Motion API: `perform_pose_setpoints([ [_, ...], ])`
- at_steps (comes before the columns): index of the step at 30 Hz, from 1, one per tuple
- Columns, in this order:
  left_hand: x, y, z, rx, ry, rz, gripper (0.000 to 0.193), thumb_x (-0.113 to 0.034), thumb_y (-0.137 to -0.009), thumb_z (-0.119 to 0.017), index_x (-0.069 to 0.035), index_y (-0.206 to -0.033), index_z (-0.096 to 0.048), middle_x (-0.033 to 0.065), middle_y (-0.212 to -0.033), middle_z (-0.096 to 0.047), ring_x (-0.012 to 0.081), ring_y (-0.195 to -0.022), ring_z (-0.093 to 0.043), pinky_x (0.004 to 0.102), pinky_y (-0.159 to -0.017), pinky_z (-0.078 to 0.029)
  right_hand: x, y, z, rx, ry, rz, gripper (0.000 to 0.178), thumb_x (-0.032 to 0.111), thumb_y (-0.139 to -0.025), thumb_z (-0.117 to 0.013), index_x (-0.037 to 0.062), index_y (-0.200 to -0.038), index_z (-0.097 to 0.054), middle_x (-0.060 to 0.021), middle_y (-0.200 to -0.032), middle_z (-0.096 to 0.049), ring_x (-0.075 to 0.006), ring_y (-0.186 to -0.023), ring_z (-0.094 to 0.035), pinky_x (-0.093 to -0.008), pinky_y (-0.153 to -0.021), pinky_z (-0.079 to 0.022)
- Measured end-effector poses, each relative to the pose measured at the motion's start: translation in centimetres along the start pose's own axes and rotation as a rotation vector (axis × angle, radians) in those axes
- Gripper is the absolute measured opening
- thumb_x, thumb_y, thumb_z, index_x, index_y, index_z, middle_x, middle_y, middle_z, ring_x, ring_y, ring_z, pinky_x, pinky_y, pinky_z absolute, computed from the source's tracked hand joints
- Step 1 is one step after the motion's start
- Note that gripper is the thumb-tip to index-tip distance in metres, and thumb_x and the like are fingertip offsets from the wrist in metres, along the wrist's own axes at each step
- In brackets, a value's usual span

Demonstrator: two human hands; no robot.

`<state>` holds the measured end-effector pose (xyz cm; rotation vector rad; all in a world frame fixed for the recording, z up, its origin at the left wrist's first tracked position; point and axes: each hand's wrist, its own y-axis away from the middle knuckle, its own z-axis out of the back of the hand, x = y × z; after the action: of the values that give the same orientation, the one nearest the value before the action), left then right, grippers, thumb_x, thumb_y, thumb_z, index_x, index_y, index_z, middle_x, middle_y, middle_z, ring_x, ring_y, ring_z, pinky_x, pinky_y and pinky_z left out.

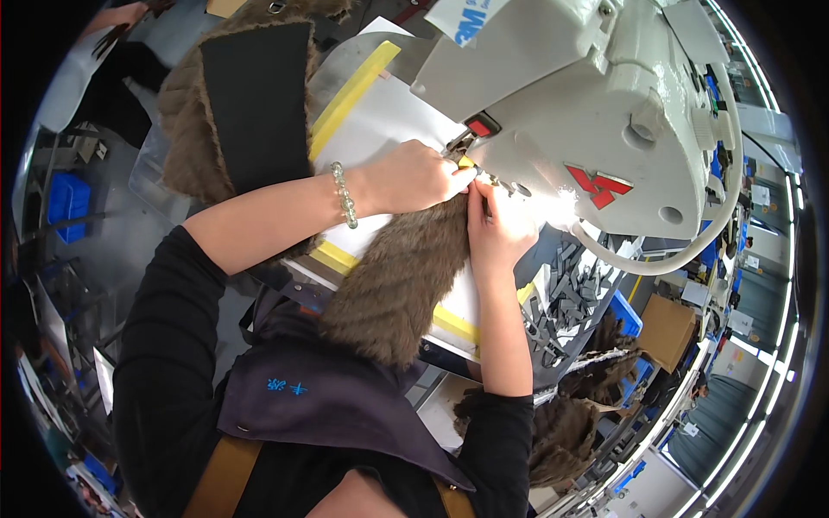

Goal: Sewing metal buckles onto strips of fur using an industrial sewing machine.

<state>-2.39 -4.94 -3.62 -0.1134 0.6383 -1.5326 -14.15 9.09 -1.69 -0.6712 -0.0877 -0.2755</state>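
Note:
A long brown fur piece (399,276) slants across the work surface, its far end under the head of a pale grey sewing machine (553,147). My left hand (420,179) is closed on the fur's far end, with its fingertips close to the machine's needle area. Beside it, my right hand (503,226) is closed in a pinch at the fur's right edge, just in front of the same spot. A small yellow bit (466,161) shows by the fingertips. The fingers hide the exact place where needle and fur meet.
Left of the machine lies another fur piece with a black panel (257,104). Yellow tape (356,95) borders the white work surface. Dark scraps (566,285) are heaped at the right, near a cardboard box (667,332) and more brown fur (566,436). A bright lamp shines beside my right hand.

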Motion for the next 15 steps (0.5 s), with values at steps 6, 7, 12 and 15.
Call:
perform_pose_setpoints([
  [6, -0.14, -0.18, 0.59, 0.012, -0.011, 0.004, 0.022, -0.013, -0.085, -0.052, 0.002, -0.099, -0.060, 0.0090, -0.063, -0.063, 0.0228, -0.060, -0.066, 0.0344, -0.053, -0.051, 0.23, 0.12, 0.03, 0.004, 0.013, 0.006, 0.009, 0.011, -0.072, -0.077, 0.0129, -0.076, -0.069, -0.0031, -0.064, -0.063, -0.0191, -0.055, -0.060, -0.0295, -0.055, -0.047],
  [7, -0.13, -0.15, 0.59, 0.021, -0.007, 0.010, 0.022, -0.013, -0.085, -0.052, 0.001, -0.099, -0.060, 0.0091, -0.064, -0.063, 0.0228, -0.060, -0.066, 0.0346, -0.053, -0.051, 0.33, 0.16, 0.05, 0.016, 0.017, -0.002, 0.009, 0.011, -0.072, -0.077, 0.0127, -0.076, -0.069, -0.0031, -0.064, -0.063, -0.0192, -0.056, -0.060, -0.0295, -0.055, -0.047],
  [12, -0.16, -0.17, 0.72, 0.087, -0.024, 0.040, 0.017, -0.013, -0.084, -0.054, -0.007, -0.098, -0.063, 0.0043, -0.072, -0.062, 0.0204, -0.068, -0.065, 0.0323, -0.058, -0.052, -0.05, 0.55, 0.00, -0.009, 0.026, 0.047, 0.009, 0.011, -0.073, -0.077, 0.0124, -0.077, -0.070, -0.0030, -0.064, -0.063, -0.0189, -0.056, -0.060, -0.0291, -0.055, -0.047],
  [15, -0.01, -0.15, 0.47, 0.091, -0.025, 0.040, 0.018, -0.013, -0.084, -0.054, -0.007, -0.099, -0.063, 0.0042, -0.072, -0.062, 0.0203, -0.068, -0.065, 0.0323, -0.058, -0.052, -0.08, 0.71, 0.51, 0.013, 0.030, 0.068, 0.011, 0.012, -0.073, -0.076, 0.0132, -0.083, -0.072, -0.0028, -0.066, -0.063, -0.0190, -0.057, -0.060, -0.0297, -0.056, -0.047],
])
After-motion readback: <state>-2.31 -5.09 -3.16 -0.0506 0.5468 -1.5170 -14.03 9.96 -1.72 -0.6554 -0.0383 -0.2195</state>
